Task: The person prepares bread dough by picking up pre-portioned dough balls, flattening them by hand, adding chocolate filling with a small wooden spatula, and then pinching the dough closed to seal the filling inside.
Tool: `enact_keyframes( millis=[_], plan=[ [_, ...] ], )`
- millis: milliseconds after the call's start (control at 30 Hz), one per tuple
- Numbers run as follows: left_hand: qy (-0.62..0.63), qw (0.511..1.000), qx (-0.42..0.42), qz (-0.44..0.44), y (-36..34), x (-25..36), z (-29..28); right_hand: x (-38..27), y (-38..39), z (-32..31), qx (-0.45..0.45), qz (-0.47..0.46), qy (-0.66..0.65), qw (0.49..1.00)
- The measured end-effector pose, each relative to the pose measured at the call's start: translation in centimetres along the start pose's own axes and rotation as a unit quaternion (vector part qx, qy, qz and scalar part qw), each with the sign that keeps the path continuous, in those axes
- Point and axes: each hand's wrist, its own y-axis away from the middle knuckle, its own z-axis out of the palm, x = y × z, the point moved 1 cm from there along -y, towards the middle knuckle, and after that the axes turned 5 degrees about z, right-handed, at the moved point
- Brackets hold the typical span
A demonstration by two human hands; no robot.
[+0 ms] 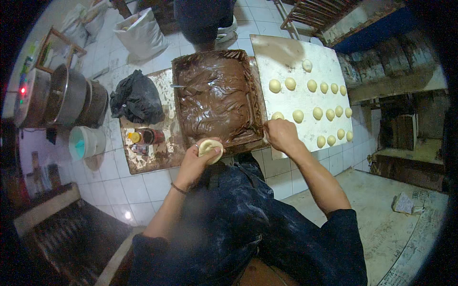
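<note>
In my left hand (192,167) lies a round of pale dough (210,150), cupped with the thumb over it, at the near edge of a tray (261,102) of glossy brown chocolate paste (214,97). My right hand (284,136) is closed at the tray's near right corner, beside the pale board (286,59). Whatever its fingers hold, if anything, is hidden. Just beyond that hand sits a dough ball (277,116), partly covered. Several more dough balls (317,113) stand in rough rows on the board. A light, flat tool end (177,86) pokes over the tray's left rim.
Left of the tray, a black plastic bag (137,97) and a yellow-capped bottle (143,137) rest on a stained board (162,164). Further left are metal pots (66,95) and a white bucket (87,142). A person (204,21) is beyond the tray, near a white sack (140,34).
</note>
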Motion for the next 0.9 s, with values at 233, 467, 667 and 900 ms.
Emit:
enact_keyframes(
  millis=[233,467,667,900],
  plan=[
    [0.103,0.994,0.02,-0.018,1.0,-1.4,0.0,-2.6,0.6,-2.1,-0.104,-0.054,0.074,0.99],
    [0.224,0.968,0.105,-0.037,1.5,-2.3,-1.1,-4.6,-1.9,-0.2,-0.149,-0.075,-0.036,0.985],
    [0.235,0.96,0.143,-0.047,2.4,-1.5,-1.5,-4.8,-3.1,0.9,-0.174,-0.135,-0.19,0.957],
    [0.228,0.957,0.182,-0.006,2.7,-1.7,-2.6,-4.1,-1.9,0.0,-0.29,-0.011,-0.456,0.841]
  ],
)
